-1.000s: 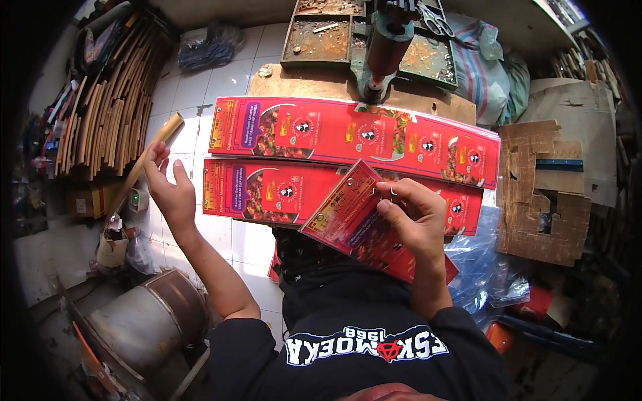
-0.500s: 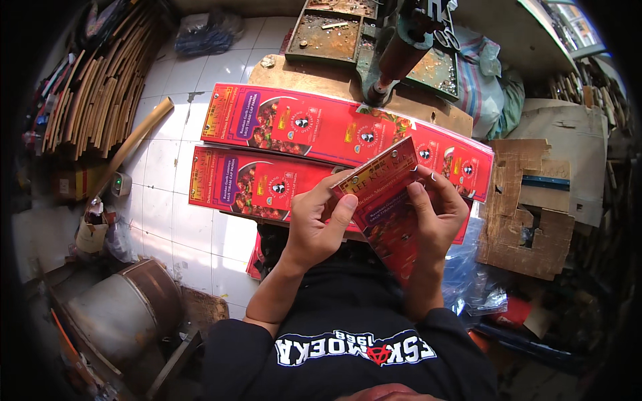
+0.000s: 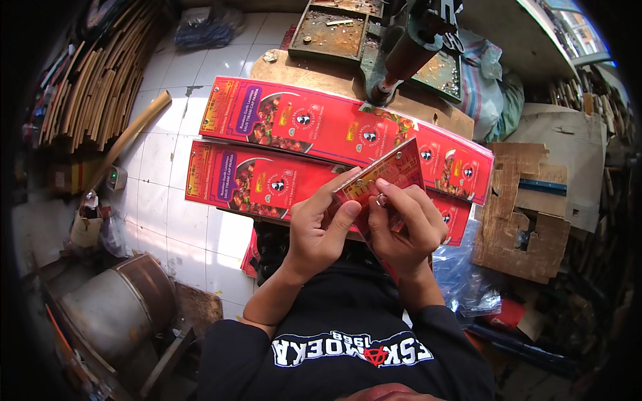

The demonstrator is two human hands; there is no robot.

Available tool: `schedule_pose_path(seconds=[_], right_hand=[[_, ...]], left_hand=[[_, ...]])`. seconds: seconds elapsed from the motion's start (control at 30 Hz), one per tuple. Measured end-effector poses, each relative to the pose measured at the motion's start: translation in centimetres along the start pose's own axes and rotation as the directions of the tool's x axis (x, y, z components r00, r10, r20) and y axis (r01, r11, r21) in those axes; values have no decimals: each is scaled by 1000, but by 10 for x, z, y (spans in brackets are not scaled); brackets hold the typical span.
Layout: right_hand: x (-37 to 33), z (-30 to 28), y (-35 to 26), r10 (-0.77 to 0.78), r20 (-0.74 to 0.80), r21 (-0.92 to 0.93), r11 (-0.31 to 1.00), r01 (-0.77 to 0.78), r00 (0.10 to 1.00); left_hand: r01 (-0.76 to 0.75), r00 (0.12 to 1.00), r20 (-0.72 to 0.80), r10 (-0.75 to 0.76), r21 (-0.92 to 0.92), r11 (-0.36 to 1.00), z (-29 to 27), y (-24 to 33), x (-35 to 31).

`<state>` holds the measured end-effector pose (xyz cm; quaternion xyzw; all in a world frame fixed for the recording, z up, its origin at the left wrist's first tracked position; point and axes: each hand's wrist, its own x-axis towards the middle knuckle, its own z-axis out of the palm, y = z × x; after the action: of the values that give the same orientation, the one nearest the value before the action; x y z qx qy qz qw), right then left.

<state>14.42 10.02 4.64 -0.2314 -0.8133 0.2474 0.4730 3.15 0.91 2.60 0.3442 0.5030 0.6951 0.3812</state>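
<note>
My left hand (image 3: 315, 227) grips a long red printed card strip (image 3: 401, 164), thumb on top along its left edge. The strip is tilted over the stacks, and small metal eyelets show at its upper corners. My right hand (image 3: 412, 227) is closed over the strip's face, pinching a small silvery metal ring (image 3: 381, 200) between thumb and fingertips. Whether the ring passes through an eyelet I cannot tell. Beneath and beyond my hands lie two stacks of similar red printed strips, a far stack (image 3: 334, 127) and a near stack (image 3: 261, 184).
A dark press-like machine (image 3: 408, 57) stands behind the stacks on a wooden board (image 3: 294, 70), flanked by trays (image 3: 328, 37) of small bits. Torn cardboard (image 3: 521, 247) is at right, a metal drum (image 3: 114, 307) at lower left, and stacked boards (image 3: 100, 87) at far left.
My right hand has moved left and inward across the strip, from its right edge to nearer my left thumb. The ring now shows between its fingertips. My left hand has barely moved.
</note>
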Motion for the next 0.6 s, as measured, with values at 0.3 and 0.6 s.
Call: schedule_pose_path(seconds=[0.3, 0.6], right_hand=[[1, 1, -1, -36, 32, -27, 999, 37, 999], [1, 1, 0, -124, 37, -42, 991, 126, 992]], left_hand=[[55, 997, 55, -58, 49, 997, -5, 11, -2], [2, 1000, 22, -4, 87, 996, -3, 6, -7]])
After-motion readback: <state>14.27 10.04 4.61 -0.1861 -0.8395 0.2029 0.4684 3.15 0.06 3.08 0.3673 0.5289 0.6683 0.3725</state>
